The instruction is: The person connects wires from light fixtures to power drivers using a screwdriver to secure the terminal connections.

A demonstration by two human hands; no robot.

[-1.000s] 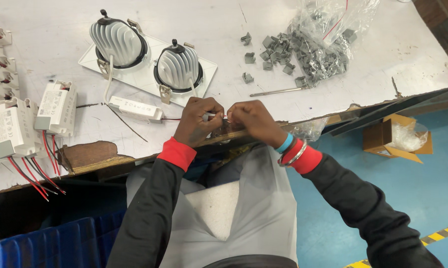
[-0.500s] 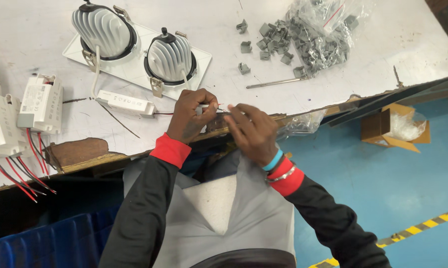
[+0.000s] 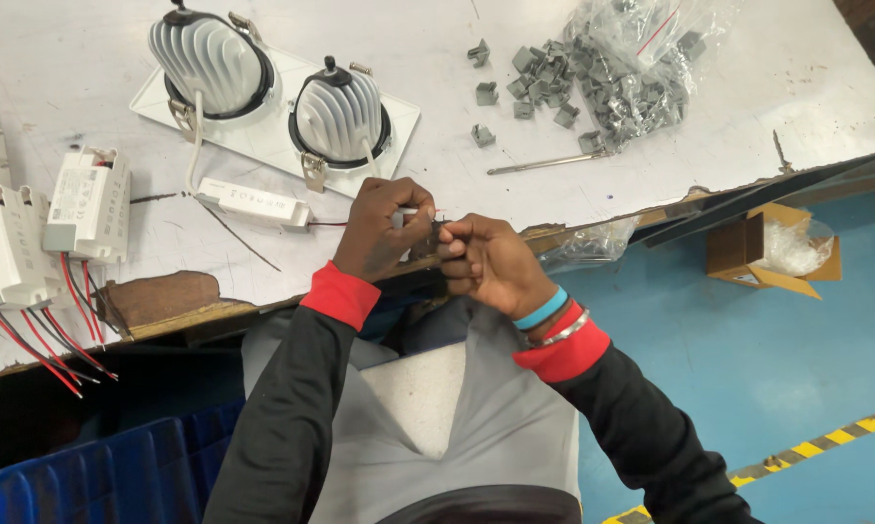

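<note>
Right at the bench edge, both hands meet over one small job: the left hand [image 3: 384, 228] curls around a small white connector piece [image 3: 405, 215], thumb and fingers closed on it, while the right hand [image 3: 491, 262] pinches a tiny grey clip [image 3: 437, 231] against its end, fingertips pressed tight together. The piece sits between the two hands, just above the worn table [image 3: 651, 175] edge, and I cannot tell whether the clip is seated or only lined up. It reads as the fitting step, clip onto connector, midway through. The next move, by my judgement, calls for a firm, square squeeze with the left hand holding steady, since a part that small could twist or slip out. A thin red wire [image 3: 326, 223] runs left from the grip toward the white driver box [image 3: 253, 204], which lies just beside the twin downlight fitting [image 3: 273, 107]. Further left, more white drivers [image 3: 88, 204] with red and black leads sit near the edge. Far across the table, loose grey clips [image 3: 525, 82] spill beside a clear bag of clips [image 3: 641, 68], with a thin metal rod [image 3: 534, 163] lying in front.
</note>
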